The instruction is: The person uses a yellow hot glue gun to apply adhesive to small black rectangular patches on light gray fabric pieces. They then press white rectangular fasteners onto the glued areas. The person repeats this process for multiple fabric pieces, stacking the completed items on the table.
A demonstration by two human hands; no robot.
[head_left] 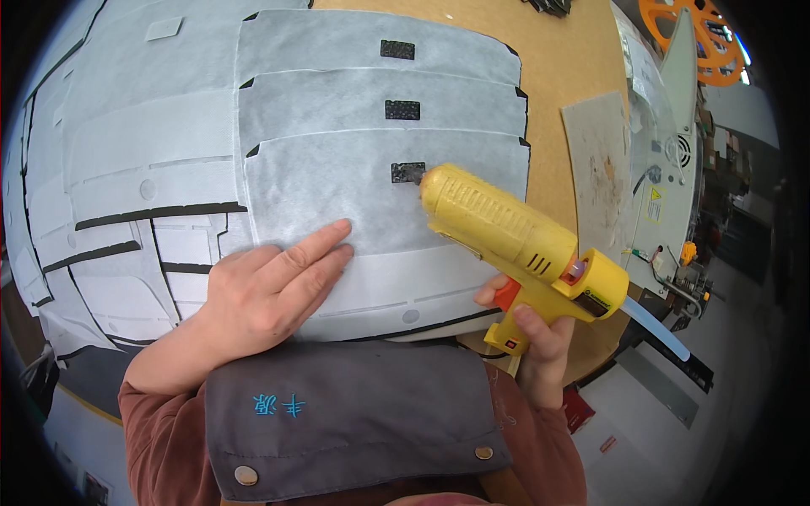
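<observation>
My right hand (544,341) grips a yellow hot glue gun (506,223) by its handle, index finger at the red trigger. A pale glue stick (656,327) sticks out of the gun's rear. The nozzle touches or hovers just over the right end of a small black textured patch (405,173) on the nearest white fabric-like panel (329,190); which of the two I cannot tell. My left hand (270,291) rests flat on this panel, left of the gun, index and middle fingers stretched out. Two more such panels overlap behind it, each with a black patch (402,110).
More white panels with black edging strips (160,214) cover the left side. On the right, a worn, stained board (596,160) lies on the tan tabletop (557,63). Beyond the right edge stands a pale machine housing (666,215) with exposed wiring, near an orange openwork disc (688,38).
</observation>
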